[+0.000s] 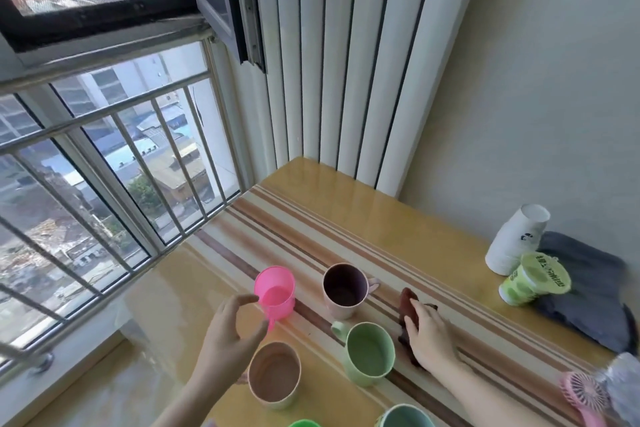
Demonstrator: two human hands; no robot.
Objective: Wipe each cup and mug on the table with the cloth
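Note:
Several cups stand on the striped table (346, 218). My left hand (227, 336) curls round the near side of the pink cup (275, 291), index finger at its rim and thumb by its handle. My right hand (429, 336) rests flat on a dark brown cloth (408, 302) lying on the table, fingers laid over it. Between my hands stand a light green mug (369, 354) and a brown-lined cup (275, 374). A pale pink mug with a dark inside (344, 291) stands behind them. A teal cup (405, 418) and a bright green rim (304, 423) show at the bottom edge.
At the right by the wall lie a stack of white paper cups (516, 239) on its side, a green tub (535, 279) and a folded grey cloth (595, 291). A pink hand fan (581, 395) lies at the lower right. A barred window (104, 184) borders the table's left.

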